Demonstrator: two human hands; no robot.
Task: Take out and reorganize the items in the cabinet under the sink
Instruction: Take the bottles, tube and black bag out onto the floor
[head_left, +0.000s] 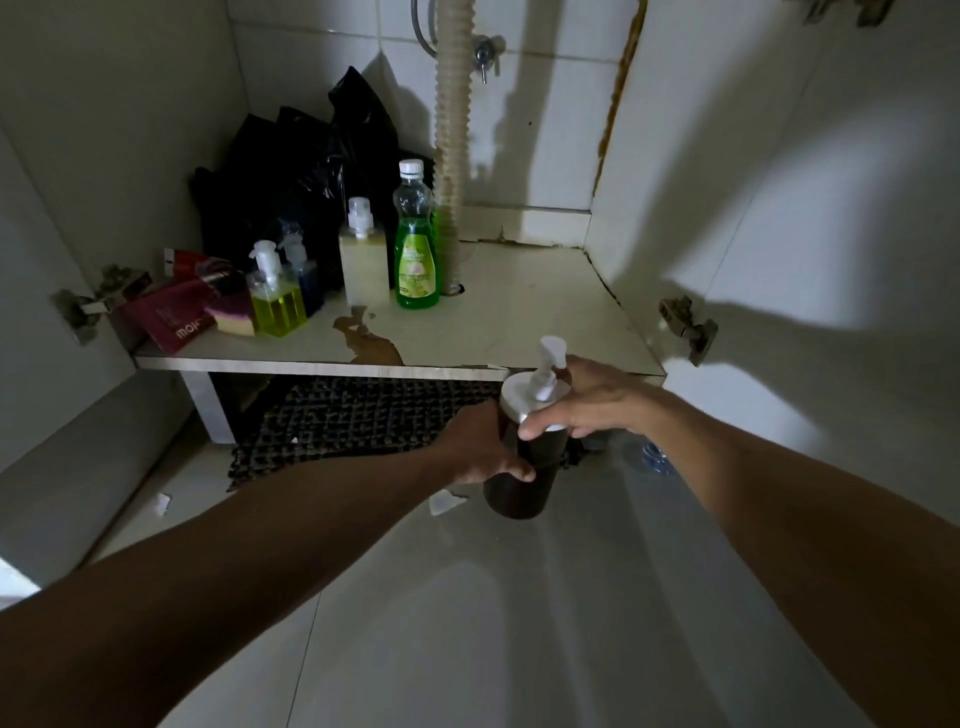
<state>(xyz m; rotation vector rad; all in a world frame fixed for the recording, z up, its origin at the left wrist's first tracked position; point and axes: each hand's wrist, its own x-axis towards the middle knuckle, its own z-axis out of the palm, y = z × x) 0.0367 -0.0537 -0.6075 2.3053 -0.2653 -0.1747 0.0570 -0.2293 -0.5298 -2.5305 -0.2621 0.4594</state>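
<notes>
A dark brown pump bottle (524, 483) with a white pump head is held over the tiled floor, just in front of the cabinet shelf (519, 317). My left hand (480, 447) grips its body from the left. My right hand (592, 397) pinches it at the collar below the pump. On the shelf stand a green dish-soap bottle (415, 260), a pale square pump bottle (363, 260), a yellow pump bottle (278, 301) and a darker pump bottle (301, 270) behind it.
Black plastic bags (311, 171) fill the shelf's back left. A red box (166, 312) and a sponge (234, 317) lie at its left edge. A corrugated drain hose (452, 130) drops through the shelf. A dark mat (353, 415) lies below. Cabinet doors stand open on both sides.
</notes>
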